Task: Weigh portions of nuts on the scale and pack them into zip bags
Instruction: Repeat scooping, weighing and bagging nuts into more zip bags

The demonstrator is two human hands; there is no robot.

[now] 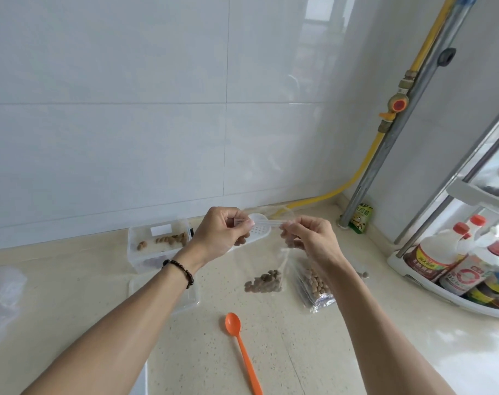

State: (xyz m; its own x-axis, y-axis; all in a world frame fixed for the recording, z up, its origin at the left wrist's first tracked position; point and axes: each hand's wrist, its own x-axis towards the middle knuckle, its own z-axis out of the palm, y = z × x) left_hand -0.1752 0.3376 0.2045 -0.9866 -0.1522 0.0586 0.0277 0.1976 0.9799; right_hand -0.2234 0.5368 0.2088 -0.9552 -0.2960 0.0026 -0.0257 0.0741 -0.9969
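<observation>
I hold a clear zip bag (259, 260) upright above the counter, with brown nuts (264, 281) gathered at its bottom. My left hand (218, 233) pinches the left end of the bag's zip strip. At the strip's right end, my right hand (311, 242) pinches it too. A white scale (258, 232) lies on the counter just behind the bag, partly hidden by my hands. A clear box (157, 246) with a few nuts stands to the left. Another bag of nuts (313, 286) lies under my right wrist.
An orange spoon (242, 349) lies on the counter in front. The clear lid (185, 295) rests under my left forearm. A rack with sauce bottles (456, 266) stands at the right. A green packet (360, 219) leans by the metal pipe (390, 132). Crumpled plastic (3, 295) sits far left.
</observation>
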